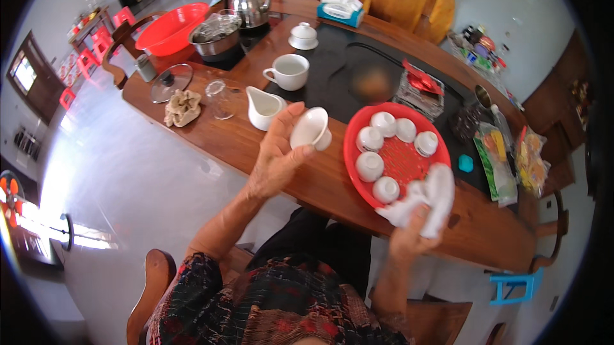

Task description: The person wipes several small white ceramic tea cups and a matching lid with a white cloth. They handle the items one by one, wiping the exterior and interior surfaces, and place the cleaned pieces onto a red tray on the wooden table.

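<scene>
Holding a white cup [309, 129] tilted in the left hand [291, 134], pinching it between thumb and fingers above the near side of a long wooden bench [327, 175]. Gripping a bunched white cloth [440, 193] in the right hand [414, 227], closing the fingers into its folds and overlapping the near rim of a round red tray [401, 159]. Carrying small white cups [369, 166] around the inside of that tray.

Looking across glossy reddish-brown wood, meeting a dark panel [329, 67] set into the middle. Finding a white mug [291, 73] and a white pitcher [262, 111] near the left hand, and a crumpled tan cloth [183, 108] farther left, lying close to a glass lid [170, 84]. Seeing a steel kettle [249, 9] and a big red basin [169, 31] toward the far left, a blue tissue box [339, 14] by the far edge, and food packets [532, 163] at the right end.

Looking past the bench, seeing a pale, shiny floor [134, 166] mirroring bright light, red stools [102, 44] standing by the left wall, an orange-bladed fan [9, 191] at the left rim, and a blue stool [517, 287] at lower right.
</scene>
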Demonstrator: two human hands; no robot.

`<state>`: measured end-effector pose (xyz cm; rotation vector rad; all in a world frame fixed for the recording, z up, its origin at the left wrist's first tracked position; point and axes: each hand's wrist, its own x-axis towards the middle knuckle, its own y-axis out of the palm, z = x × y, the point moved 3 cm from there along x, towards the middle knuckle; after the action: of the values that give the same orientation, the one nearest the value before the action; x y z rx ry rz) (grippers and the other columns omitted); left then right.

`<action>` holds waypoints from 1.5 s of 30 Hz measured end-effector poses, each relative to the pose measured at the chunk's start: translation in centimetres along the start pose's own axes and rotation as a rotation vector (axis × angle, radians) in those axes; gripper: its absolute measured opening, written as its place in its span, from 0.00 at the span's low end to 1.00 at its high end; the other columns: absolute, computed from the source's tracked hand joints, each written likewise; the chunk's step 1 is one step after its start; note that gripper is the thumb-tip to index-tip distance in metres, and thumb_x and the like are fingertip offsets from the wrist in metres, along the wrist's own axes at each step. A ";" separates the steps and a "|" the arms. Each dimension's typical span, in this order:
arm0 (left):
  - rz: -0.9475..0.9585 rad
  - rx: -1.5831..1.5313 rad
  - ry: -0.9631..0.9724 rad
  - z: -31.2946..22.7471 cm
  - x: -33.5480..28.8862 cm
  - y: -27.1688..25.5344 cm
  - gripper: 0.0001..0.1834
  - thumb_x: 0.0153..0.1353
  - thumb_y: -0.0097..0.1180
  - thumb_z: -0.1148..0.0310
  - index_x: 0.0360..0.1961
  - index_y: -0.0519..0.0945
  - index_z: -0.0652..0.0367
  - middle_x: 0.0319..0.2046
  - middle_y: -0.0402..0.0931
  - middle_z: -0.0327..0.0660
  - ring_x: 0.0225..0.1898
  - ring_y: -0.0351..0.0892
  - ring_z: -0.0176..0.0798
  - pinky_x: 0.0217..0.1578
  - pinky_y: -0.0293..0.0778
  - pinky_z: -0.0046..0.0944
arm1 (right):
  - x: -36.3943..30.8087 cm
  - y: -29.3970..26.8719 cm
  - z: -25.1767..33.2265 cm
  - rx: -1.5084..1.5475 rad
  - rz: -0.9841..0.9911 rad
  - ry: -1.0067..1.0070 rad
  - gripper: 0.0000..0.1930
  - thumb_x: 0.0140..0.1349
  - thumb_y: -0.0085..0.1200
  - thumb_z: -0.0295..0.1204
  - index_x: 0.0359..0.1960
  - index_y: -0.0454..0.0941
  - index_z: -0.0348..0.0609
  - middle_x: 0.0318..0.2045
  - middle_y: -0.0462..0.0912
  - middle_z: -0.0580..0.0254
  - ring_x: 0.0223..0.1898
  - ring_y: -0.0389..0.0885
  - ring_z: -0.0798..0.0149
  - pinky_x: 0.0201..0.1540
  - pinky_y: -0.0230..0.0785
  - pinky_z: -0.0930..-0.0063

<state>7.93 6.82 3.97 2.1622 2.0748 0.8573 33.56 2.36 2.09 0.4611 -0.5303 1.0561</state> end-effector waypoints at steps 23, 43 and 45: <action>-0.068 -0.167 -0.266 4.7 -4.6 7.9 0.15 0.69 0.40 0.62 0.50 0.67 0.59 0.42 0.69 0.34 0.43 0.68 0.24 0.44 0.67 0.26 | -1.3 7.0 3.4 -0.345 0.465 -0.445 0.25 0.52 0.53 0.26 0.54 0.70 0.36 0.54 0.68 0.49 0.51 0.64 0.47 0.55 0.56 0.58; 0.202 0.382 -0.220 0.7 -5.3 8.2 0.11 0.66 0.46 0.69 0.43 0.74 0.64 0.35 0.71 0.39 0.42 0.69 0.34 0.41 0.69 0.33 | 1.9 3.9 1.1 0.104 0.457 0.292 0.16 0.56 0.55 0.24 0.47 0.72 0.34 0.40 0.77 0.54 0.40 0.75 0.63 0.42 0.68 0.70; 0.188 0.291 -0.272 1.2 -5.3 8.0 0.11 0.66 0.46 0.69 0.46 0.72 0.64 0.39 0.70 0.39 0.43 0.68 0.33 0.44 0.68 0.34 | 1.8 3.9 1.1 0.070 0.464 0.282 0.17 0.56 0.54 0.23 0.48 0.72 0.34 0.42 0.76 0.53 0.42 0.75 0.61 0.44 0.66 0.69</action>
<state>15.97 1.35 4.11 2.4821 1.9871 0.2544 30.51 4.61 4.45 0.2453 -0.3553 1.5611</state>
